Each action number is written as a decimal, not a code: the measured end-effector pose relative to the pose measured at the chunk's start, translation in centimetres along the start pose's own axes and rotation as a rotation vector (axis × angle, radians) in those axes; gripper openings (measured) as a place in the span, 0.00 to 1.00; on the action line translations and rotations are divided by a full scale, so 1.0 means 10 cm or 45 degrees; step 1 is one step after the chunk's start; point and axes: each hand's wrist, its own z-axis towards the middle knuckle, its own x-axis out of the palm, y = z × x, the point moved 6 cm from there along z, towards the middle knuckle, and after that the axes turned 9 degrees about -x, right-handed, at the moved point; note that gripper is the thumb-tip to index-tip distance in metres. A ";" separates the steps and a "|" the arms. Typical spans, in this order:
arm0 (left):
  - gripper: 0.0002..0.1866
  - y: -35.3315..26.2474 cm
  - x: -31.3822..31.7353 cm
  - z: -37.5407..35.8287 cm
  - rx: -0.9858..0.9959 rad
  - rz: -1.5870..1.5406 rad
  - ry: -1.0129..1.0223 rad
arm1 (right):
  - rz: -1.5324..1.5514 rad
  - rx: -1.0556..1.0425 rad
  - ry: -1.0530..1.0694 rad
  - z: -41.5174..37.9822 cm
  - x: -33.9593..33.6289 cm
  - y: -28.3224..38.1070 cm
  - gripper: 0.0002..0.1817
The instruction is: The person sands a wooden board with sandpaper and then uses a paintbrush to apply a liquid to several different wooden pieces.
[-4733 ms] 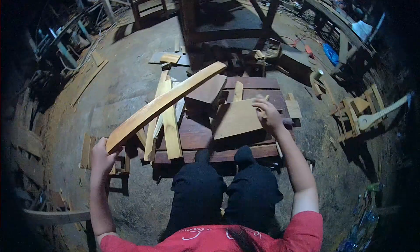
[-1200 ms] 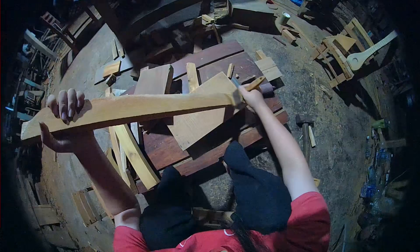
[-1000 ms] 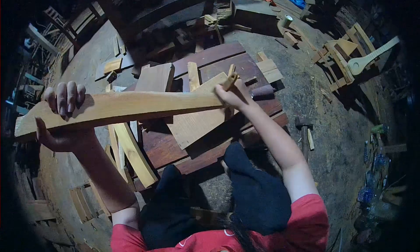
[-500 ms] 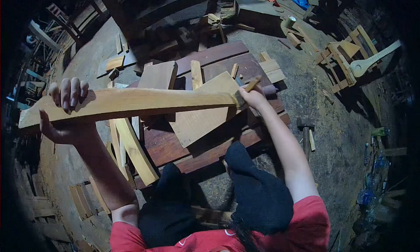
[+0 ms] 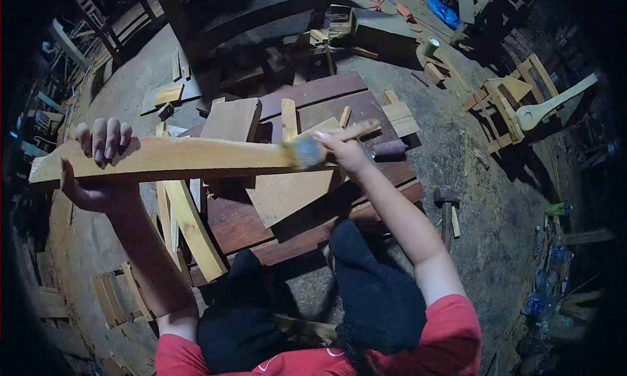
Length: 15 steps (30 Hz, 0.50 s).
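A long, shaped piece of pale wood (image 5: 196,155) is held up across the view. My left hand (image 5: 101,164) wraps round its broad left end, fingers over the top edge and thumb below. In my right hand (image 5: 346,155) is a flat paintbrush (image 5: 307,153), its wooden handle pointing right. The bristles, smeared by motion, lie against the wood's right part. Beneath sits a low reddish-brown wooden table (image 5: 238,222), with a flat pale board (image 5: 281,196) partly hidden under the held wood.
Wood strips (image 5: 196,229) lean at the table's left side. A hammer (image 5: 447,209) stands on the floor to the right. Farther right, a pale guitar-shaped piece (image 5: 539,115) rests on a wooden frame (image 5: 499,118). A dark roll (image 5: 390,149) lies on the table's right edge.
My right hand has moved the paintbrush leftward along the wood from its right end. The left hand keeps its hold, and the view has shifted slightly.
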 end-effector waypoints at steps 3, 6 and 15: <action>0.16 -0.01 -0.08 0.02 -0.011 -0.003 0.047 | -0.487 0.207 -0.208 -0.22 -0.86 -0.35 0.13; 0.17 0.00 -0.05 0.07 -0.036 -0.011 0.114 | -1.025 0.268 -0.252 -0.16 -0.96 -0.25 0.12; 0.16 0.02 -0.08 0.09 -0.026 -0.058 0.082 | -0.592 -0.414 0.251 0.08 0.99 1.08 0.11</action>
